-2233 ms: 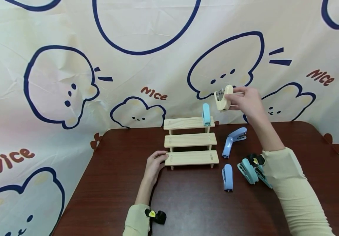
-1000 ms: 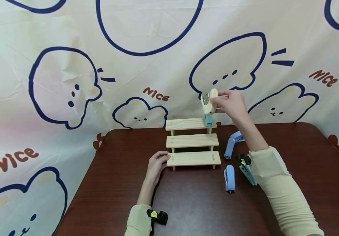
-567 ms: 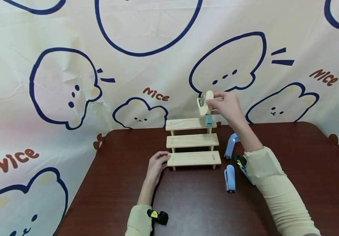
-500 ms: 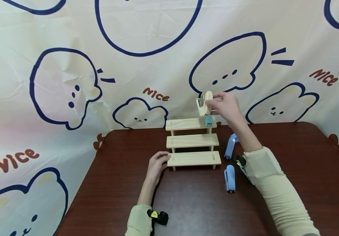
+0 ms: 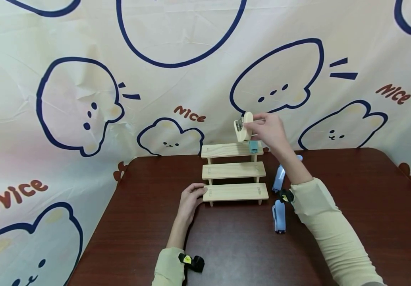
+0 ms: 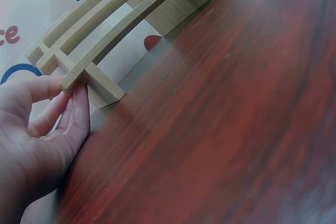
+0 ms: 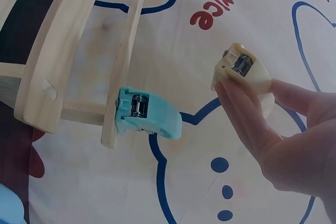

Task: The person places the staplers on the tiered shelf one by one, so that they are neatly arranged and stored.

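Note:
My right hand pinches a cream stapler between thumb and fingers, above the top step of a three-step wooden rack. On that step's right end stands a teal stapler, partly hidden behind the cream one in the head view. The right wrist view shows a gap between the two staplers, with the cream one clear of the wood. At the lowest step's left end, my left hand grips the edge of the board, thumb on top and fingers beneath, as the left wrist view shows.
Right of the rack, a blue stapler lies on the dark wooden table. Behind it is another blue stapler, bent open and partly covered by my right forearm. A patterned cloth hangs behind the table.
My right hand has carried the cream stapler left and slightly down, past the front of the teal stapler to over the top step. The left hand has stayed on the rack.

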Motion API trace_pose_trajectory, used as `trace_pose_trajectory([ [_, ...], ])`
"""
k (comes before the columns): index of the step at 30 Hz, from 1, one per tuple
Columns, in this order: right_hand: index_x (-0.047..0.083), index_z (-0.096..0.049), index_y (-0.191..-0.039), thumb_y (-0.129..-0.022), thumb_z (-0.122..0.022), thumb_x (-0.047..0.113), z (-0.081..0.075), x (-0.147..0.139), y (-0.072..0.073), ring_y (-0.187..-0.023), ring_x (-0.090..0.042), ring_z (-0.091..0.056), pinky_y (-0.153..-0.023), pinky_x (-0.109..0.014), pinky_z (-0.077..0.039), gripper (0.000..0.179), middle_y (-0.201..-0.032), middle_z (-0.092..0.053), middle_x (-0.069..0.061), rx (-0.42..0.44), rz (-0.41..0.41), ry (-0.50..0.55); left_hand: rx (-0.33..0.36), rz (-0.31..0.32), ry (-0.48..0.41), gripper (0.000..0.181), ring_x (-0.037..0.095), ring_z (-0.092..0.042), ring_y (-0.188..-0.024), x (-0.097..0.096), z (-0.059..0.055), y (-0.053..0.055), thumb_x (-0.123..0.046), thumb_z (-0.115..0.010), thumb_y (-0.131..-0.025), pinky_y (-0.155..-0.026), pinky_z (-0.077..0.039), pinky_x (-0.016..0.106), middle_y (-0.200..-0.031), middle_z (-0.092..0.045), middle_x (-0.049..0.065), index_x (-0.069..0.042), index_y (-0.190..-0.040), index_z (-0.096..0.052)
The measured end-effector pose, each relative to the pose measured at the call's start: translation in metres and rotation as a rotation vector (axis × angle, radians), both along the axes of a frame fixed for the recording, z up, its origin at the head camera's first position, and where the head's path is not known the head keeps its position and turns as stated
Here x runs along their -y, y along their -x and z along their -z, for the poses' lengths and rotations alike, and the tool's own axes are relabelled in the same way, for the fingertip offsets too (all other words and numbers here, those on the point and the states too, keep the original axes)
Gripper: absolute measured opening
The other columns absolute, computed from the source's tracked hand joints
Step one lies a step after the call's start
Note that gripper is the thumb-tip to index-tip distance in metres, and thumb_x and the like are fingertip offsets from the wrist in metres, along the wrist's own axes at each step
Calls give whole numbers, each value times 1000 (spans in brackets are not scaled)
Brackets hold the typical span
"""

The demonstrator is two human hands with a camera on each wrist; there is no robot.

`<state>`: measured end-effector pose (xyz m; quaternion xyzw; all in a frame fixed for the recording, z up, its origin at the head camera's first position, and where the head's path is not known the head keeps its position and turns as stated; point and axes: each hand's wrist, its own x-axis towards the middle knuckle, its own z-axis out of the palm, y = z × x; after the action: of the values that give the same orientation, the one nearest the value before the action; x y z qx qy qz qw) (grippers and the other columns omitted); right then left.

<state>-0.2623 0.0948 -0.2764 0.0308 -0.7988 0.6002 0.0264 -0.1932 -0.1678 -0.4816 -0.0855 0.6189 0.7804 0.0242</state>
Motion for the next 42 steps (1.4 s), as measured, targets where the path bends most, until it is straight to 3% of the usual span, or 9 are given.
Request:
trace_pose_trajectory([
  [33, -9, -61, -133, -97, -72, 14, 23, 18, 12, -106, -36, -72, -75, -31, -62, 44, -127, -68, -26, -13, 9, -84, -10, 7, 12, 33, 17, -68, -89, 1, 0, -1, -5, -70, -95, -76, -58, 28, -100, -67, 7, 12, -122, -63],
  [42, -8, -63, -132, -97, -73, 13, 26, 22, 12, -98, -36, -74, -81, -41, -61, 42, -123, -70, -25, -22, 9, -88, -18, 7, 12, 29, 17, -68, -89, 0, 1, -1, -5, -71, -95, -76, -58, 28, -99, -67, 7, 9, -119, -66],
])
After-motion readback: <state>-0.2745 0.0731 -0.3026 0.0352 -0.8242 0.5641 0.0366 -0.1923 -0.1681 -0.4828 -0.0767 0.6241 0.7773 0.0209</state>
